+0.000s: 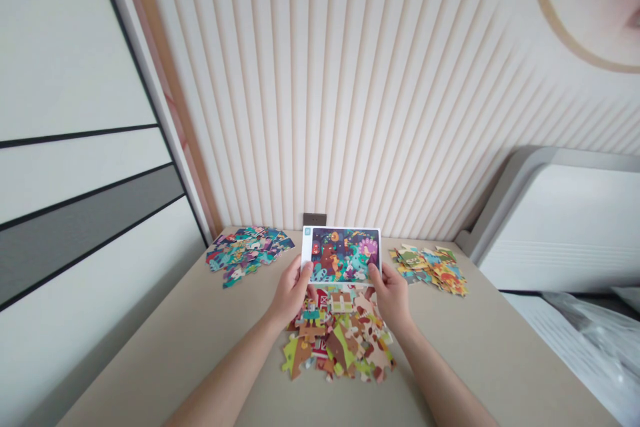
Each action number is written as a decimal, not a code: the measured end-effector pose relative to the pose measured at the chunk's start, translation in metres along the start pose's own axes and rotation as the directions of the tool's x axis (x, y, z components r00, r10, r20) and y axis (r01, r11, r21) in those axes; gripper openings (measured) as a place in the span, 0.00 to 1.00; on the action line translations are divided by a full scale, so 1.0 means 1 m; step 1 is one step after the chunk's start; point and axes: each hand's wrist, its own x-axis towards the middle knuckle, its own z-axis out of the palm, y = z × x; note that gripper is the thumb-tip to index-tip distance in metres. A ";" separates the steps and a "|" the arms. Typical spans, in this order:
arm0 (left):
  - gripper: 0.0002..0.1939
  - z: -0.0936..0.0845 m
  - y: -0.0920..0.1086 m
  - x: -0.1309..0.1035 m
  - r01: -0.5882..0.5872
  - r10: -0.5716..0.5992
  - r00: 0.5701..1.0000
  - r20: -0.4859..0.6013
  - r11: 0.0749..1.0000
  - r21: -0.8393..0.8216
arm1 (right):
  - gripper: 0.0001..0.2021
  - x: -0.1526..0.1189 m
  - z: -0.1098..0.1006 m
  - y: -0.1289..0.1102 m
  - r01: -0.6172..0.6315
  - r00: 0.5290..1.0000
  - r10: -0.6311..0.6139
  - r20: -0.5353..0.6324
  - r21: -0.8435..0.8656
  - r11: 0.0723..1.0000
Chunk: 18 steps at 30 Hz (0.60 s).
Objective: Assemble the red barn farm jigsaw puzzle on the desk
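Note:
Both of my hands hold up a white-bordered picture card [340,255] printed with colourful cartoon animals on a dark background. My left hand [291,283] pinches its lower left edge, and my right hand [391,287] grips the lower right edge, thumbs on the front. Below and partly behind the card lies a heap of puzzle pieces [343,343] in green, brown, red and cream. A second pile of puzzle pieces [247,250], teal and purple, sits at the back left. Yellow, orange and blue puzzle pieces [433,268] form another pile at the back right.
The piles lie on a beige tabletop [200,347] against a ribbed cream wall [310,93]. A dark wall socket [315,219] shows just behind the card. To the left stands a white and grey cabinet [90,227]; a padded headboard [565,220] and clear plastic wrapping [595,327] are on the right.

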 end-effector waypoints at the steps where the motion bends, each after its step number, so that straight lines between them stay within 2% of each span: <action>1: 0.21 0.000 0.000 0.000 -0.003 0.003 1.000 0.002 1.000 -0.015 | 0.25 0.001 0.001 -0.001 -0.008 1.000 0.008 0.004 0.022 1.000; 5: 0.22 -0.001 -0.003 0.001 0.000 0.000 1.000 0.027 1.000 -0.005 | 0.25 0.003 0.000 0.001 -0.026 1.000 0.026 -0.010 -0.003 1.000; 9: 0.24 -0.002 -0.010 0.003 0.031 -0.034 0.999 0.039 0.997 0.076 | 0.25 0.003 -0.004 0.010 0.019 1.000 -0.020 -0.008 -0.177 0.984; 15: 0.24 -0.009 -0.023 0.013 0.035 -0.032 0.997 -0.071 0.999 0.040 | 0.25 0.011 -0.013 0.028 0.090 0.994 -0.058 0.097 -0.370 0.925; 18: 0.25 -0.017 -0.031 0.019 0.035 -0.032 0.991 -0.130 0.999 0.018 | 0.26 0.021 -0.022 0.038 0.191 0.980 -0.135 0.148 -0.485 0.853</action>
